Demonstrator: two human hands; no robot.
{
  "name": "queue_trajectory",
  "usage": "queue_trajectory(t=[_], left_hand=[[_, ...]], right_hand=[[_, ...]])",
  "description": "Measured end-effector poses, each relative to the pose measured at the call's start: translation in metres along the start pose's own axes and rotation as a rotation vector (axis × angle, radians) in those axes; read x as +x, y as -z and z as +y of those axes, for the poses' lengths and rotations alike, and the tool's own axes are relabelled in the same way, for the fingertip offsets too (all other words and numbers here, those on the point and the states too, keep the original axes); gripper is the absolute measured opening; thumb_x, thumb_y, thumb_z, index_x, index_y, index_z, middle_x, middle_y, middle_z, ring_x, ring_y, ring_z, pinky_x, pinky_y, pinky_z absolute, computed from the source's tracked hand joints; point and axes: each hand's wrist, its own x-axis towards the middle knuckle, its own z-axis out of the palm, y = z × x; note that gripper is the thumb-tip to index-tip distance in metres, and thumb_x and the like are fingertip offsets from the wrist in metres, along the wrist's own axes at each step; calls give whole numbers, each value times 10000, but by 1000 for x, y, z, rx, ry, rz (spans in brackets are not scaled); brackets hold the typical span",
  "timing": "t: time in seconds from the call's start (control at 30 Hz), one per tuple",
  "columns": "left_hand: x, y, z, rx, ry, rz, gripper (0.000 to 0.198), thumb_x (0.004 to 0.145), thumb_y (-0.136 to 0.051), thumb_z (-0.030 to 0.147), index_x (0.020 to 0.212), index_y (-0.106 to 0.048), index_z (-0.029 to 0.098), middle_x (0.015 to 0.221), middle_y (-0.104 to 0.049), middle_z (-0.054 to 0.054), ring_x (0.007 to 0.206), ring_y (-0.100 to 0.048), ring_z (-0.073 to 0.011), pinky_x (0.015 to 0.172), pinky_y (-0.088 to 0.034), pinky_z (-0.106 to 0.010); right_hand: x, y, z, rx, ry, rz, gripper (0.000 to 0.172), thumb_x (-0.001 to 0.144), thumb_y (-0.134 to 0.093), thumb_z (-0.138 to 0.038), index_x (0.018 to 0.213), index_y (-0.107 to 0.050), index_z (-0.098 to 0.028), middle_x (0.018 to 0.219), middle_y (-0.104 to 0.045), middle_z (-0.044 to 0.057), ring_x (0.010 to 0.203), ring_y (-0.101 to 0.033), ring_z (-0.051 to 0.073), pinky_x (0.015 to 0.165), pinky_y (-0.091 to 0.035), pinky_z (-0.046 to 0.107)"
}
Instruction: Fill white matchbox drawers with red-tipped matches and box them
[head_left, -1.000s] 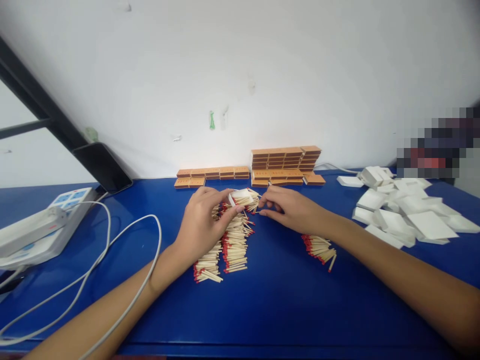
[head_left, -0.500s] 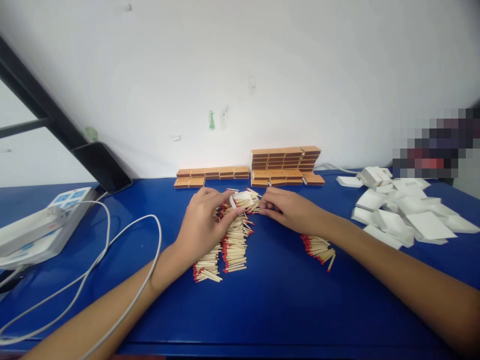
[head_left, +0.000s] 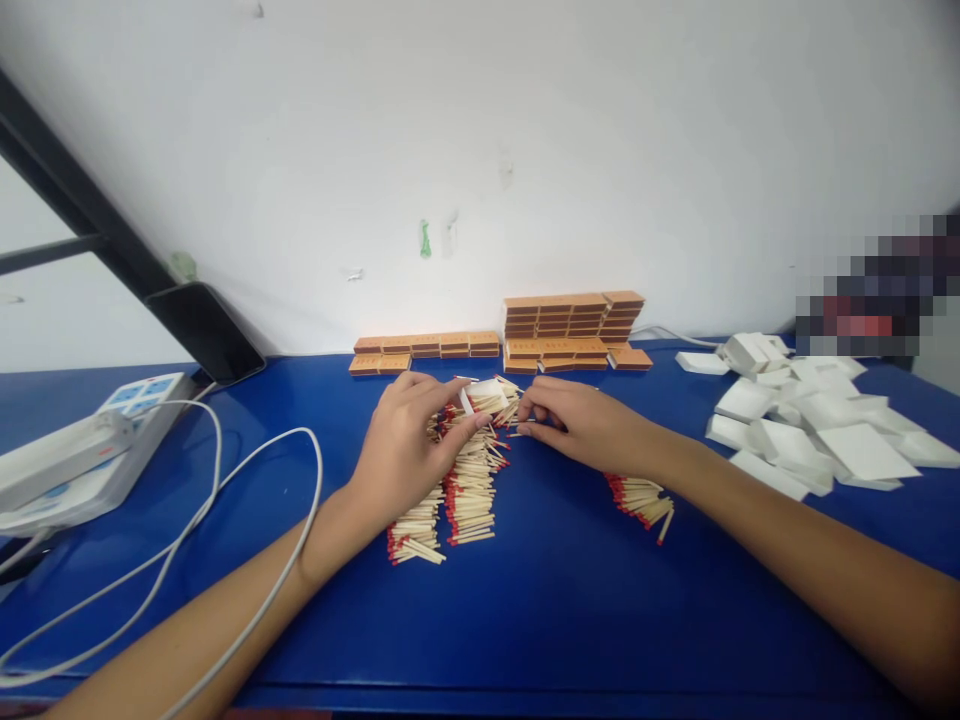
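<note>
Between its thumb and fingers, my left hand [head_left: 409, 425] grips a small white matchbox tray [head_left: 489, 393], tilted over the matches. My right hand [head_left: 566, 415] is closed in a pinch just to the right of the tray; a match [head_left: 514, 434] pokes out at its fingertips, and whether more are held is hidden. Beneath and in front of my left hand lies a heap of red-headed matches [head_left: 471, 495], partly covered by the hand. A smaller bunch of matches [head_left: 641, 500] rests below my right forearm.
Orange matchboxes [head_left: 574, 325] are stacked against the wall, with a lower row [head_left: 424, 347] to their left. White trays [head_left: 810, 415] lie piled at the right. A white cable [head_left: 319, 470] loops across my left forearm from a power strip [head_left: 112, 470]. A black phone-like slab [head_left: 206, 330] leans behind it.
My right hand's fingertips have shifted very slightly, and a match now shows more plainly beside them. My left hand keeps the tray in the same place.
</note>
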Motion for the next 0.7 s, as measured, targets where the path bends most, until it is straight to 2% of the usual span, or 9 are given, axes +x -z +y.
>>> queue_trajectory(t=[0.33, 0.47, 0.7], left_hand=[[0, 0, 0, 8, -16, -4, 345, 974, -731, 393, 1233, -736, 165, 948, -740, -93, 945, -630, -271, 848, -522, -429], [0, 0, 0, 7, -19, -12, 336, 976, -728, 399, 1221, -740, 170, 930, -737, -89, 936, -625, -268, 836, -524, -421], [-1, -2, -3, 34, -27, -33, 365, 985, -714, 405, 1252, -732, 158, 928, -731, -96, 941, -617, -272, 835, -520, -423]], right_hand=[[1, 2, 2, 16, -5, -64, 166, 1003, -589, -331, 896, -628, -210, 882, -617, 48, 795, -564, 192, 718, -417, 318], [0, 2, 4, 20, -19, -67, 180, 1007, -561, -305, 864, -609, -208, 882, -626, 52, 764, -554, 183, 697, -411, 318], [-4, 23, 3, 55, -69, -41, 194, 1006, -539, -363, 892, -616, -226, 864, -646, 50, 781, -572, 202, 683, -414, 330]])
